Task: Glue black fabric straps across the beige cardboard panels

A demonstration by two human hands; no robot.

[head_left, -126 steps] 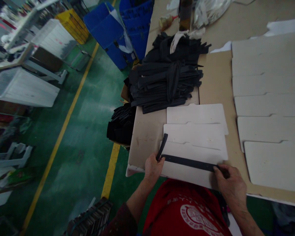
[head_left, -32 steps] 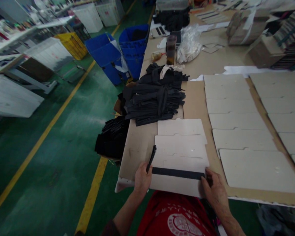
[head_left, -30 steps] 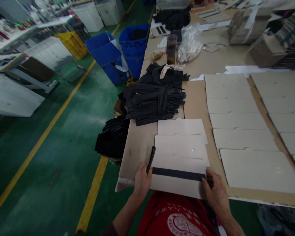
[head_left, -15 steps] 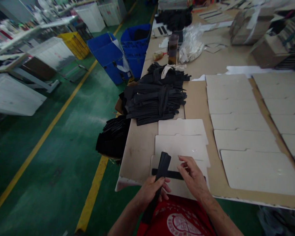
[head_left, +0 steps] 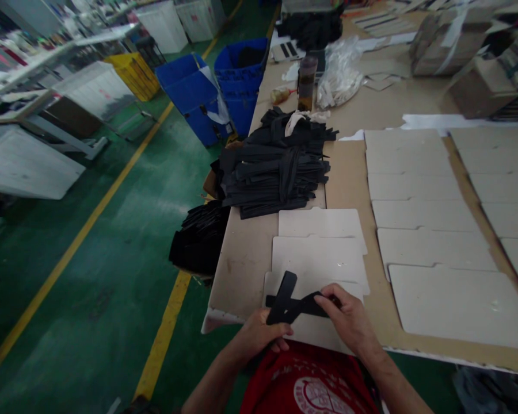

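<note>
My left hand is closed around a small bunch of black strips, which point up and away over the table. With thumb and fingertips, my right hand pinches the end of one black strip, drawn out sideways from the bunch. Beneath both hands lies a pale board with another black strip lying across it, partly covered by the strip in my right hand. Two more pale boards overlap just beyond it.
Bundles of black strips lie on the table's left side. Rows of overlapping pale boards cover the right. Farther back are a brown-filled bottle and a plastic bag. Blue bins stand on the floor beyond the left edge.
My right hand, earlier apart from the bunch, now grips a strip's end and has swung it out to the right. The bunch in my left hand has shifted slightly and fanned apart.
</note>
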